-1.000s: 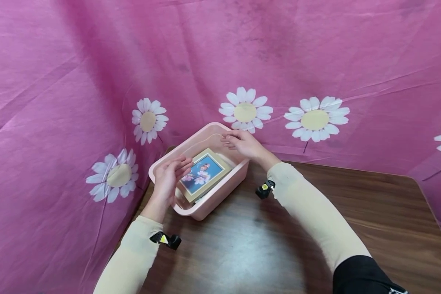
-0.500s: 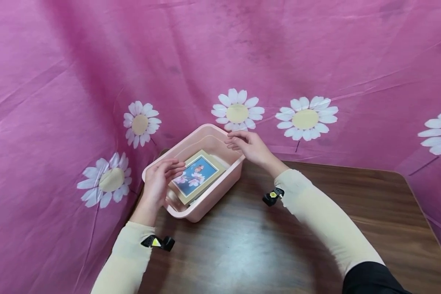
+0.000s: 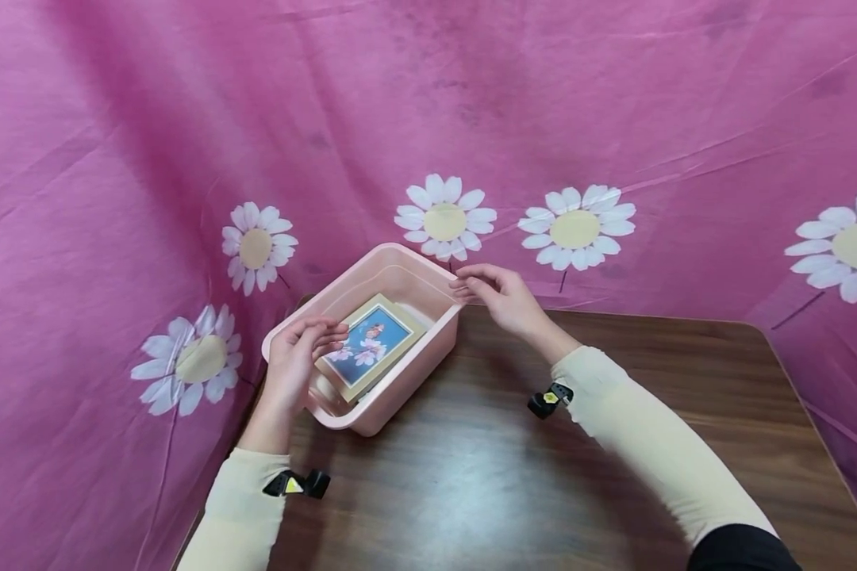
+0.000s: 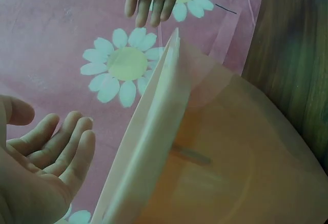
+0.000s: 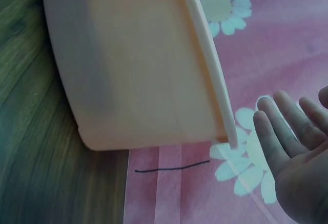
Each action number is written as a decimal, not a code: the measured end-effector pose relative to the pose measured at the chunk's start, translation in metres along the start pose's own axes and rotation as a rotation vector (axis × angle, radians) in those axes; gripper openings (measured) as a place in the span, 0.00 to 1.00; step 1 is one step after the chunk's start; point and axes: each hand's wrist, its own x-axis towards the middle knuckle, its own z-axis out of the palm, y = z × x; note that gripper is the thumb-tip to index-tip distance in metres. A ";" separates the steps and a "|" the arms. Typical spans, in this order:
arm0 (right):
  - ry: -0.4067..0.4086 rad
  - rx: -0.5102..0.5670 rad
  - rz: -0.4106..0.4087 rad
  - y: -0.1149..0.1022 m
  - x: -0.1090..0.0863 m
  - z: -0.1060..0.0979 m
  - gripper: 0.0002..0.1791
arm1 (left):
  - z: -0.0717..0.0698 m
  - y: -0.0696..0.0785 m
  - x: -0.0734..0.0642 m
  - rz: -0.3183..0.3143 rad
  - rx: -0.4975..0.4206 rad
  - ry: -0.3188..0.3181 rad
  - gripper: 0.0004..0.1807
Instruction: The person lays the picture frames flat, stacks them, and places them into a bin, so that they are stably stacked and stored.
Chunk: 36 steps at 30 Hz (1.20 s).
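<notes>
A pink plastic tub [image 3: 417,369] stands at the left back of the table. Inside it lies a picture frame [image 3: 371,342] with a cream border, showing pink blossoms on blue. Something pale is partly hidden beneath the frame. My left hand [image 3: 296,357] hovers above the tub's near left end, its relaxed fingers pointing inward and holding nothing. By the far right corner of the rim is my right hand [image 3: 507,301], fingers loosely bent and holding nothing. In the right wrist view, the right hand [image 5: 300,152] is apart from the tub wall [image 5: 138,70].
Brown wood-grain table [image 3: 614,412] extends to the right and front of the tub. A pink cloth [image 3: 543,95] printed with white daisies hangs behind and along the left side, close to the tub. Black wrist cameras [image 3: 550,399] are strapped over the cream sleeves.
My right hand has drawn away to the right, from over the tub's far corner to just outside its rim. The left hand stays over the near end. The head view has shifted slightly.
</notes>
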 end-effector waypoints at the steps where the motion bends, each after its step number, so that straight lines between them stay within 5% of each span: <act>1: 0.004 -0.006 -0.003 0.000 -0.003 -0.003 0.19 | 0.000 0.000 -0.001 0.004 0.010 -0.007 0.14; 25: 0.129 -0.057 -0.010 0.007 -0.058 -0.046 0.19 | 0.008 -0.001 -0.009 0.028 0.191 -0.017 0.16; 36: 0.228 -0.080 -0.006 0.011 -0.085 -0.061 0.19 | 0.025 0.001 -0.014 0.083 0.179 -0.014 0.15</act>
